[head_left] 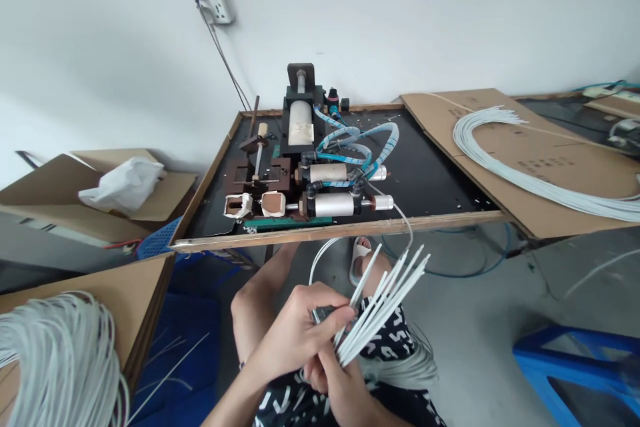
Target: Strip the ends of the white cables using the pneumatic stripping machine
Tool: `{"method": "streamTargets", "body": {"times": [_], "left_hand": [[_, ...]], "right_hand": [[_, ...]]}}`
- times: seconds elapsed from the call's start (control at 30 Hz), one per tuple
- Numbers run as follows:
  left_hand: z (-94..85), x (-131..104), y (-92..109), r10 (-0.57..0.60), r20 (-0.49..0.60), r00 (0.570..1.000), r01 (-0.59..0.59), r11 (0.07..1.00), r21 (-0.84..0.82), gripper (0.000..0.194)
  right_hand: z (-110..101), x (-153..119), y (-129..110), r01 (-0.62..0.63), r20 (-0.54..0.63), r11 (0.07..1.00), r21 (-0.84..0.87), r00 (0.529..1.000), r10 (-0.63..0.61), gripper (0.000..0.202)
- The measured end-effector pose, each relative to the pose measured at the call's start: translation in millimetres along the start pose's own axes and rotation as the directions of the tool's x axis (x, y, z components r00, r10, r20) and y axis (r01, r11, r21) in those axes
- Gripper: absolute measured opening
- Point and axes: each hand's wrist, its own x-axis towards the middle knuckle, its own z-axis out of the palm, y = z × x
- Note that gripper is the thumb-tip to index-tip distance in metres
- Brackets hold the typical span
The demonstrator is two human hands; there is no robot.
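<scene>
Near the desk (430,180), above the person's lap (280,403), the right hand (345,387) is closed around a bundle of white wires (385,310), probably low so that their tips spread freely. The left hand (310,323) seems to pinch one wire (367,273) and a small dark object (324,313), unclear to me.

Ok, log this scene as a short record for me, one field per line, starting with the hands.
left hand: pinching at the wires; a dark item beside them, unclear what
right hand: closed around the wires, low down
machine: on the bench, beyond the hands
right side: coil on cardboard
left side: open box with a white bag; wire pile nearer
wall: socket, plug in it
</scene>
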Motion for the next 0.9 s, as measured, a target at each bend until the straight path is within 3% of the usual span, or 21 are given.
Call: {"method": "streamTargets", "body": {"times": [0.07,0.17,0.3,0.37,0.57,0.73,0.9], "left_hand": [[4.1,-2,-5,-0.093,-0.127,0.988,0.080,0.991,-0.103,0.037],[8.4,-4,-14,-0.244,-0.314,0.918,0.139,0.937,-0.320,0.038],[9.6,-2,-15,-0.203,-0.611,0.765,0.021,0.956,-0.292,0.040],[9.4,-1,-14,-0.173,-0.695,0.698,-0.017,0.966,-0.258,0.039],[6.1,2,-21,-0.130,-0.790,0.599,-0.086,0.971,-0.225,0.033],[-13.0,5,-36,-0.045,-0.879,0.475,-0.124,0.985,-0.118,0.030],[-34.4,17,-39,-0.034,-0.892,0.451,-0.094,0.992,-0.085,0.035]], "right_hand": [[-1,1,-2,0.042,-0.025,0.998,0.044,0.999,-0.041,0.063],[-5,2,-11,0.096,-0.029,0.994,0.048,0.995,-0.095,0.060],[-10,4,-22,0.116,-0.160,0.993,0.037,0.981,-0.109,0.051],[-11,6,-22,0.111,-0.167,0.993,0.039,0.981,-0.103,0.045],[-11,5,-5,0.188,-0.190,0.979,0.072,0.967,-0.172,0.045],[-11,0,-4,0.229,-0.272,0.972,0.053,0.940,-0.207,0.048],[-9,-1,-7,0.242,-0.198,0.949,0.201,0.959,-0.203,0.047]]}}
